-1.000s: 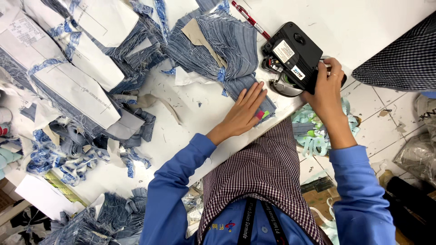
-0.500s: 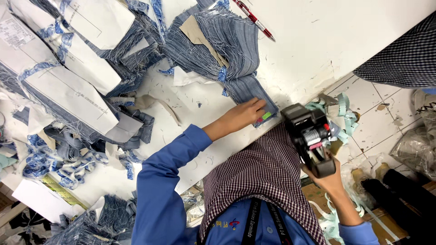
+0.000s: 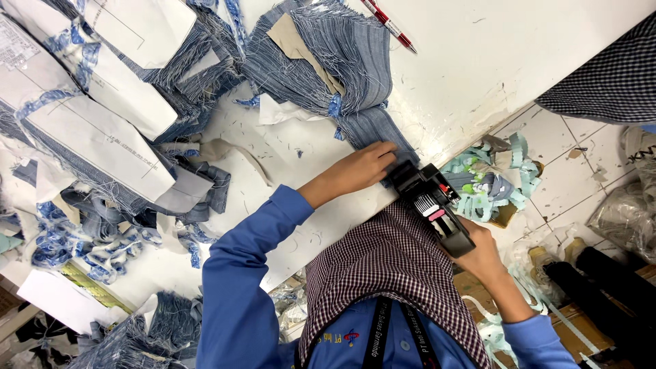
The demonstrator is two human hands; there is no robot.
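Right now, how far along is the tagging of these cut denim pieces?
Done: cannot tell, no labels visible on the paper-topped blue denim bundles at the table's far left. In hand: the left hand presses the narrow end of a fanned stack of striped denim pieces at the white table's edge, while the right hand brings the black handheld labelling gun to it. Left: apparently the other bundles.

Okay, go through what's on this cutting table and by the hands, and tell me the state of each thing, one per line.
left hand: flat, pressing on the small denim stack
small denim stack: lying at the table edge
right hand: gripping the label gun
label gun: held, its head on the small denim stack
red pen: lying loose on the table
fanned denim bundle: spread, untouched
paper-topped bundles: stacked, tied with strips
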